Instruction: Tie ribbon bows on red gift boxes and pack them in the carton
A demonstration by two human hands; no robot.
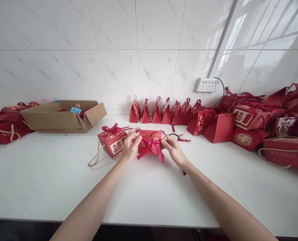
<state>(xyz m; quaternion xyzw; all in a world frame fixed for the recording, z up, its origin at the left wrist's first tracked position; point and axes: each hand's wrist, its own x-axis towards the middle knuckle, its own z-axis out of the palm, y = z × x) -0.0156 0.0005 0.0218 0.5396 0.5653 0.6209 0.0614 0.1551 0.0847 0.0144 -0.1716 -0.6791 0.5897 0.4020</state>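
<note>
The fingers of the left hand point(129, 147) and right hand point(174, 150) appeared to pinch the ribbon bow point(151, 146) at nine and three o'clock, atop a red box point(151, 134) standing mid-table. Even, gentle outward tension probably suited the loops best, leaving the knot centred. Beyond, a second box point(112, 144) sat at nine, a cardboard carton point(51, 121) at ten, tapered boxes point(156, 115) around twelve.

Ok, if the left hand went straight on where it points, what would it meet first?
The bow-tied red box, which seems right against the left hand. Beyond, probably the row of upright red boxes; depth is unclear.
</note>
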